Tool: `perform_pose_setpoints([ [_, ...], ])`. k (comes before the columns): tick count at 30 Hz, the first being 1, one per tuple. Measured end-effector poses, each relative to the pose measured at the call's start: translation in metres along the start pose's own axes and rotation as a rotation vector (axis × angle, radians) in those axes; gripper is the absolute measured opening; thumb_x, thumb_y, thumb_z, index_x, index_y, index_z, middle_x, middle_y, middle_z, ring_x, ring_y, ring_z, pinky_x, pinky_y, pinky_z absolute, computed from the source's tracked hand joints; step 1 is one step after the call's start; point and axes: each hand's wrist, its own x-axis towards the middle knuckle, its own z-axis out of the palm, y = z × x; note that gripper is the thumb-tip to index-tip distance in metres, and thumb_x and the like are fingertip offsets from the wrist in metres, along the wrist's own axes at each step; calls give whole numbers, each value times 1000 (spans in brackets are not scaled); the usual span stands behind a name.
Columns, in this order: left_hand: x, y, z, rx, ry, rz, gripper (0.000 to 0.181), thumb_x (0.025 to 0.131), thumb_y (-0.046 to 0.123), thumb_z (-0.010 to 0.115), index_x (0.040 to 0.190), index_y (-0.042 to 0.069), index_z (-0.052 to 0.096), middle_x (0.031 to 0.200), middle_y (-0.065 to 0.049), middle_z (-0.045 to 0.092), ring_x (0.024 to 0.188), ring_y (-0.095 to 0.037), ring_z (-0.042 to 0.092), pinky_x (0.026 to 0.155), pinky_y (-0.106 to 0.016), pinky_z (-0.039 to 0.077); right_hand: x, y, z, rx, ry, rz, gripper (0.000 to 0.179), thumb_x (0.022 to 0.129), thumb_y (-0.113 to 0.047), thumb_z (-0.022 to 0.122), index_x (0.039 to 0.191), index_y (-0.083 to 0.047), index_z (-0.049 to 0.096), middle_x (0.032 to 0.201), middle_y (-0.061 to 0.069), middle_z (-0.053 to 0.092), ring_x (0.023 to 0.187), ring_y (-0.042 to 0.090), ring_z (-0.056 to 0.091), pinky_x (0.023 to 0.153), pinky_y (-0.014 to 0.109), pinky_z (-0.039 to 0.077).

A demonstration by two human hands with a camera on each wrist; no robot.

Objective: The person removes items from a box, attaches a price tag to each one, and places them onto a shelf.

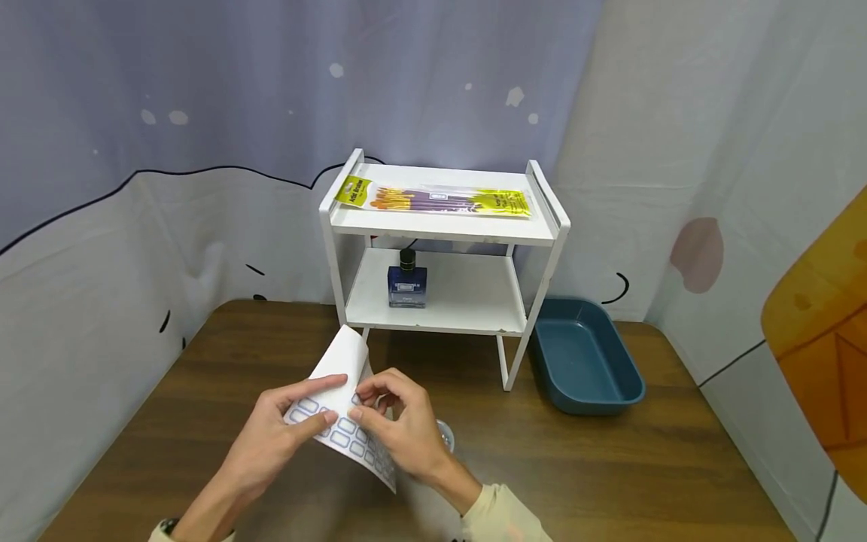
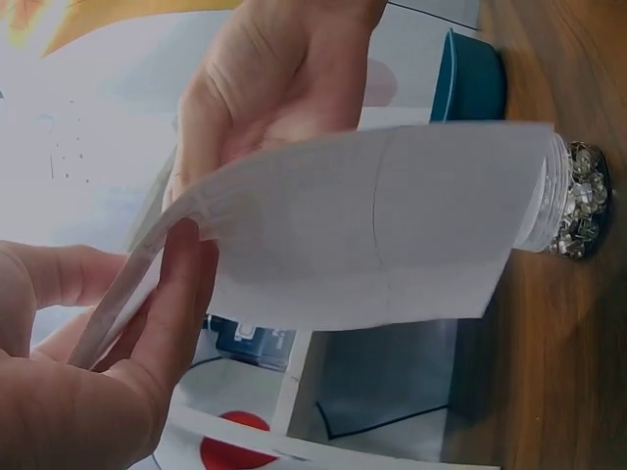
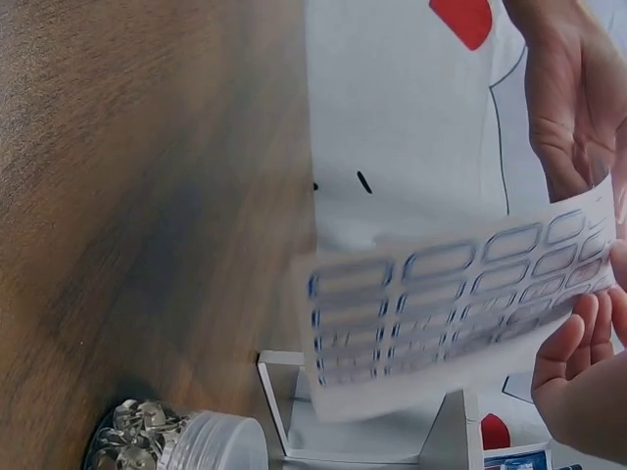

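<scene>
A white sheet of blue-bordered label stickers (image 1: 357,449) is held up over the table, bent, with its upper part curling back. My left hand (image 1: 274,423) pinches its left side between thumb and fingers. My right hand (image 1: 406,430) has thumb and forefinger pinched together on the sheet's face, at a label near the middle. Rows of labels show in the right wrist view, while the left wrist view has the plain back of the sheet (image 2: 392,225). Partly hidden behind my right hand stands a clear jar (image 1: 445,436); shiny metal pieces (image 3: 137,436) fill its lower part.
A white two-tier shelf (image 1: 467,290) stands at the back of the table. Its top bears a pack of acid brushes (image 1: 436,200), its lower tier a blue perfume bottle (image 1: 407,292); both carry a small blue-bordered label. To the right sits a teal bin (image 1: 585,361).
</scene>
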Motion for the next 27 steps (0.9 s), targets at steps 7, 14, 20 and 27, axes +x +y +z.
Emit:
perform_pose_setpoints([
  [7, 0, 2, 2, -8, 15, -16, 43, 92, -1, 65, 135, -3, 59, 130, -27, 59, 95, -9, 66, 76, -27, 57, 1, 1, 3, -61, 74, -21, 16, 83, -5, 79, 96, -2, 70, 89, 14, 62, 79, 18, 58, 66, 17, 47],
  [14, 1, 1, 2, -26, -4, -12, 44, 92, 0, 66, 134, -6, 59, 128, -27, 61, 98, -10, 67, 78, -27, 58, 2, 1, 3, -139, 101, -52, 12, 82, -8, 80, 90, -5, 71, 85, 11, 63, 74, 23, 59, 62, 19, 47],
  [20, 1, 0, 1, -21, -20, -28, 44, 92, 0, 65, 134, -6, 58, 125, -26, 63, 97, -10, 67, 79, -26, 57, 3, -4, 2, -170, 75, -30, 12, 82, -7, 80, 87, -6, 70, 83, 9, 63, 72, 18, 56, 60, 20, 45],
  [27, 0, -1, -1, -10, -21, -14, 43, 91, -4, 64, 133, -7, 59, 128, -29, 61, 98, -8, 66, 77, -26, 57, 1, -3, 3, -214, 70, -55, 12, 83, -8, 80, 88, -7, 70, 82, 7, 63, 72, 19, 57, 60, 20, 46],
])
